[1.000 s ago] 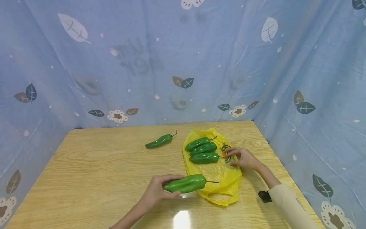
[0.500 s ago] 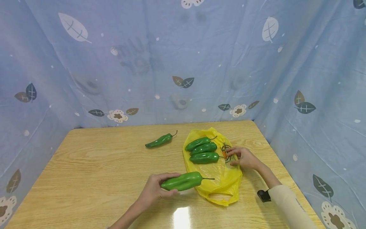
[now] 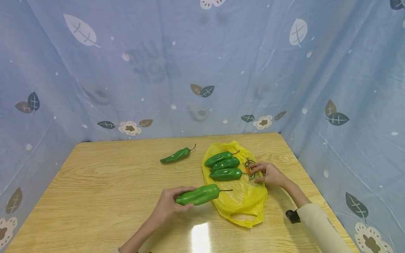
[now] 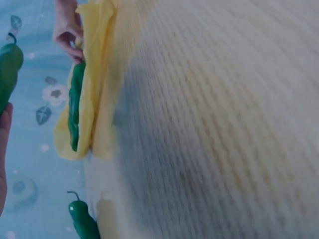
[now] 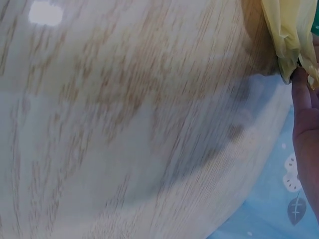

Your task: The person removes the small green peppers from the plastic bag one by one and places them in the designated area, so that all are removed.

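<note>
My left hand (image 3: 167, 203) grips a large green chili pepper (image 3: 199, 195) by its tip end, above the table; its thin stem points right. On the yellow plastic bag (image 3: 238, 193) lie three more green peppers (image 3: 225, 174), side by side. The right hand (image 3: 270, 174) holds the bag's right edge between thumb and fingers, near an orange and dark green printed mark (image 3: 248, 170). In the left wrist view the bag's film (image 4: 97, 45) rises beside a pepper (image 4: 75, 107). Only part of the right hand (image 5: 305, 124) shows in the right wrist view, against the bag.
Another green pepper (image 3: 175, 155) lies on the wooden table (image 3: 110, 189), left of the bag. The bag's handle loop (image 3: 246, 223) faces the near side. A blue patterned curtain (image 3: 158, 70) hangs behind and at both sides. A black object (image 3: 293, 216) sits by the right sleeve.
My left hand has moved left and slightly away from me with the pepper, off from over the bag's near edge. The right hand and the bag stay where they were.
</note>
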Motion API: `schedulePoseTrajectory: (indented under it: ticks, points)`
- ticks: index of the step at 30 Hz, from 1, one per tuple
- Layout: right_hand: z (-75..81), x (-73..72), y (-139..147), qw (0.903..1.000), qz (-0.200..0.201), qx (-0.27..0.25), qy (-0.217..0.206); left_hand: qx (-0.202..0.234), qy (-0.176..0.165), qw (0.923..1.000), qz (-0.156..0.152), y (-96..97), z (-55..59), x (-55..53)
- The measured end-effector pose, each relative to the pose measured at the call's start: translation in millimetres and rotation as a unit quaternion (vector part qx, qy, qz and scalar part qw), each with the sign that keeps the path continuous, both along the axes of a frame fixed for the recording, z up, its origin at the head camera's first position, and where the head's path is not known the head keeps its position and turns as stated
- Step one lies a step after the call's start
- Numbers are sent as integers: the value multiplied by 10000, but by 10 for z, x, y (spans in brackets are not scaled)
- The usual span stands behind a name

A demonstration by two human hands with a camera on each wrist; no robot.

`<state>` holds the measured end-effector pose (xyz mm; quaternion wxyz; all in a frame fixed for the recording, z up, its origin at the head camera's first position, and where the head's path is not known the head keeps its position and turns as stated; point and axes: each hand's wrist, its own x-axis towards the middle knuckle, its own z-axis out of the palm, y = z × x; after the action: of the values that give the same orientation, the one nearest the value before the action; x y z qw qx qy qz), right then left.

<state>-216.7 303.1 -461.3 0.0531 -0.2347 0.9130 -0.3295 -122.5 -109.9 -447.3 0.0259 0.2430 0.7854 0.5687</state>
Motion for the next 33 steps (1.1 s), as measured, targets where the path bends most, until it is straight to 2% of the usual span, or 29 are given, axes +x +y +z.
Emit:
schedulePoseTrajectory:
  ticks: [5,12,21,27,33]
  points:
    - [-2,16,2,10000,19,-7,5,17,43,10000,37,-23,11,-68]
    - [-59,11,8,9999,-27,62,96,-43,39,9997,239,-60,43,-147]
    - [-62,-7,29,9998,36,105,135,-244,292,9984,421,-102,57,-244]
    - [-48,-10,22,9996,91,158,203,-314,430,9970,564,-118,62,-370]
    - [-42,-4,24,9997,87,132,202,-289,264,9968,699,-146,44,-505]
